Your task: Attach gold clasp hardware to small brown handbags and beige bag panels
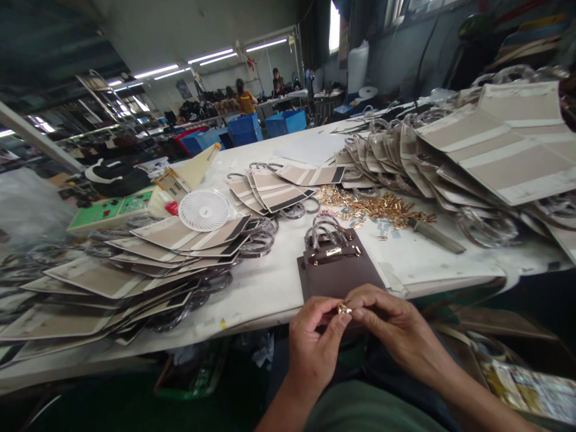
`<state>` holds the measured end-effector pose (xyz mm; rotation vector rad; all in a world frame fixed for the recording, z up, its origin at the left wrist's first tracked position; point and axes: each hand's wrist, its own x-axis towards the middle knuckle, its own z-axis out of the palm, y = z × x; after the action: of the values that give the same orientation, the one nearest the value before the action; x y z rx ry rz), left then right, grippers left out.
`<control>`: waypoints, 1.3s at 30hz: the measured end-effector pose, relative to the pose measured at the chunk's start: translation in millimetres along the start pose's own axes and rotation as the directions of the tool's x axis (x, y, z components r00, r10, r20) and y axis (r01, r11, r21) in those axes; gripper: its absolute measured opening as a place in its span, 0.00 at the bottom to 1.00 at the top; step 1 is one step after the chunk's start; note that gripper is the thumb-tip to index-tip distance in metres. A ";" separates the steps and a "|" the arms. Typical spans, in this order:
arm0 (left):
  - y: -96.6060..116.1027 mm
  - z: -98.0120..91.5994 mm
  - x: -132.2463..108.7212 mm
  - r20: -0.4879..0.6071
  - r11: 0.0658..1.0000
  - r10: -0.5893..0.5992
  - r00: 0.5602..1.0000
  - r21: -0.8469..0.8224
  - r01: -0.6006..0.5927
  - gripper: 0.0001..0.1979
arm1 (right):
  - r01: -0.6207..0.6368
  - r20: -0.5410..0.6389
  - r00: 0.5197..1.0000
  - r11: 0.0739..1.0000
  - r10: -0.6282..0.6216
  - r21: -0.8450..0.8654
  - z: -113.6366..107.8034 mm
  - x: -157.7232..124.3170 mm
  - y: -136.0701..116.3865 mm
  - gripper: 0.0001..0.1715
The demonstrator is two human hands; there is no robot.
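Between my two hands, near the table's front edge, is a small shiny gold metal fitting (344, 309). My left hand (315, 336) pinches it from the left with thumb and forefinger. From the other side, my right hand (391, 321) closes thumb and fingers on it too. Its exact shape is partly covered by the fingertips. Just beyond the hands lies a dark brown bag panel (335, 273) with gold hardware and plastic-wrapped handles (326, 231). A heap of loose gold fittings (382, 207) is spread on the table behind it.
Stacks of beige-backed panels (175, 234) with wrapped handles cover the left of the white table (265, 288); more panels (504, 150) pile up at right. A white fan (204, 210) stands among the left stacks. A dark-handled tool (436, 236) lies right of the fittings. People work far back.
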<state>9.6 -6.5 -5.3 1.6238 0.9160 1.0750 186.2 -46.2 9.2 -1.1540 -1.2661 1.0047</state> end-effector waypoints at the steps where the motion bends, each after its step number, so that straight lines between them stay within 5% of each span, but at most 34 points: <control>1: -0.5 -0.7 0.5 0.020 0.997 -0.047 0.999 -0.065 0.048 0.09 | -0.024 -0.010 1.000 1.000 0.024 0.015 -2.0 -0.4 1.1 0.13; 4: -1.5 -4.5 2.9 0.126 0.946 -0.169 0.977 -0.256 0.197 0.12 | -0.100 -0.028 0.995 0.995 0.101 0.029 -8.7 0.3 0.8 0.17; 9: -3.5 -6.5 5.6 0.204 0.848 -0.289 0.935 -0.399 0.349 0.20 | -0.057 0.123 0.991 0.998 0.059 -0.019 -10.0 6.3 -5.2 0.12; 12: -4.6 -2.2 3.1 0.063 0.879 -0.297 0.953 -0.371 0.299 0.23 | -0.067 0.020 0.998 0.997 0.068 -0.026 -2.2 6.6 -0.7 0.11; 15: -5.1 1.5 -1.1 -0.072 0.981 -0.125 0.990 -0.160 0.112 0.14 | -0.098 -0.144 0.985 0.995 0.093 -0.026 7.4 4.2 5.5 0.11; 18: -5.6 0.8 -2.7 -0.103 1.000 0.024 0.994 0.012 -0.023 0.13 | -0.134 -0.152 0.979 0.991 0.137 0.031 12.9 1.2 4.5 0.13; 24: -2.7 -4.3 1.9 0.108 0.904 -0.250 0.962 -0.331 0.272 0.16 | -0.303 0.026 0.950 0.902 0.310 0.309 13.1 -1.7 0.0 0.18; 28: -0.8 -3.2 2.1 0.147 0.868 -0.243 0.959 -0.408 0.282 0.15 | -0.323 -0.019 0.932 0.854 0.361 0.408 13.9 1.6 8.0 0.22; 34: -6.2 -6.5 -0.2 0.136 0.966 -0.120 0.984 -0.213 0.147 0.14 | -0.284 -0.109 0.949 0.951 0.297 0.118 9.3 1.6 17.1 0.21; 39: -7.8 -5.8 -0.5 0.024 0.999 -0.018 1.000 0.038 0.017 0.13 | -0.264 -0.183 0.953 0.957 0.241 -0.117 9.7 -1.0 15.2 0.22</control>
<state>3.4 -3.2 -12.0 1.6538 0.9377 1.0291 177.4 -43.8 -6.4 -1.5075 -1.0859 0.9930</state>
